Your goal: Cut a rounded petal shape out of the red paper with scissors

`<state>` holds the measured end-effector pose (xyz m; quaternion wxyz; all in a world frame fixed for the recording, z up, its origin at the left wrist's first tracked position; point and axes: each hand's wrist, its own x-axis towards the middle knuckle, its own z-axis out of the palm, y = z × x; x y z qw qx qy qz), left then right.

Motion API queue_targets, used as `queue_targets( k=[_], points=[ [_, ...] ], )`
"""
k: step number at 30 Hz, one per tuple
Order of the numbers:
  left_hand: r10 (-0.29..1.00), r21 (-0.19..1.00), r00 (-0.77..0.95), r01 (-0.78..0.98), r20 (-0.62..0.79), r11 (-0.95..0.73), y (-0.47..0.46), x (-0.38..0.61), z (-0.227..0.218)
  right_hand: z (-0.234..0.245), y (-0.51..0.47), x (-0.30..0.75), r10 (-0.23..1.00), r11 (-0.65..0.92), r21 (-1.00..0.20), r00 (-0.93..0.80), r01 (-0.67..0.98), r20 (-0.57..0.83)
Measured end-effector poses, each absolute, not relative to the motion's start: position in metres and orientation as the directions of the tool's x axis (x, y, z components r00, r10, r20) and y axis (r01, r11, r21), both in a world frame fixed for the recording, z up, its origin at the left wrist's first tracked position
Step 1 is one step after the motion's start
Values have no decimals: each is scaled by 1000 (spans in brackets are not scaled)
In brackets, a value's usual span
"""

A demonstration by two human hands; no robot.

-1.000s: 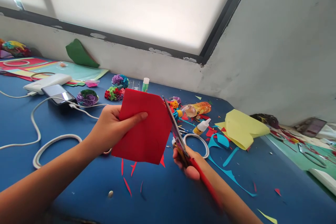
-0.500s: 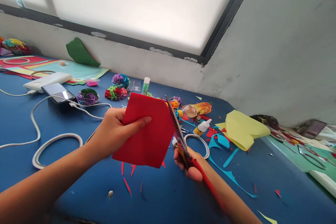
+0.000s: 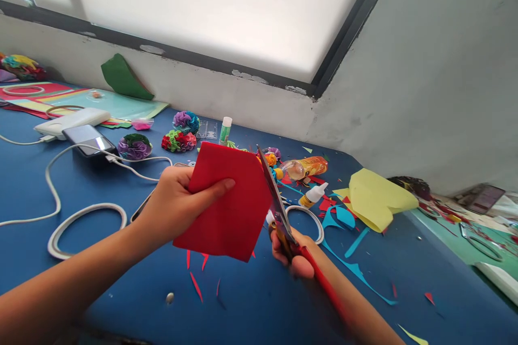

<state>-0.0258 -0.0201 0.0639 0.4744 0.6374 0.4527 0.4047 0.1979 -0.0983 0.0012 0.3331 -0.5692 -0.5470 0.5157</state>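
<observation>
My left hand is closed on a red sheet of paper, with the thumb flat on its front and the other fingers hidden behind. The sheet's top right corner is cut at a slant. My right hand is wrapped round a pair of scissors with red handles. Their blades point up and lie along the paper's right edge. Whether the blades touch the paper I cannot tell. Thin red paper scraps lie on the blue table below the sheet.
Behind the sheet are paper pompoms, a glue stick and a clear bottle with an orange label. A small glue bottle, blue paper offcuts and folded yellow paper lie right. A phone with white cables rests left.
The scissors and my right hand have shifted very slightly right and down. The red paper and my left hand look almost unmoved, and the view has tilted a little.
</observation>
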Motion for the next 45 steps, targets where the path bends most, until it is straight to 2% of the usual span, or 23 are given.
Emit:
queue_targets(
  k=[5, 11, 20, 31, 45],
  points=[
    [960, 984, 277, 157, 41, -88, -20, -27, 68, 1, -100, 197, 959, -201, -938, -141, 282, -247],
    [950, 987, 312, 140, 30, -77, -13, -30, 70, -5, -99, 202, 965, -152, -924, -149, 352, -215],
    [921, 970, 374, 243, -110, 18, -4, -39, 87, -1, -98, 209, 978, -84, -869, -125, 487, -165],
    [904, 969, 403, 243, -142, 44, -6, -37, 88, 4, -101, 207, 968, -70, -896, -189, 439, -168],
    [925, 975, 366, 220, -102, 20, -8, -37, 88, -2, -101, 209, 971, -64, -907, -184, 417, -153]
  ],
)
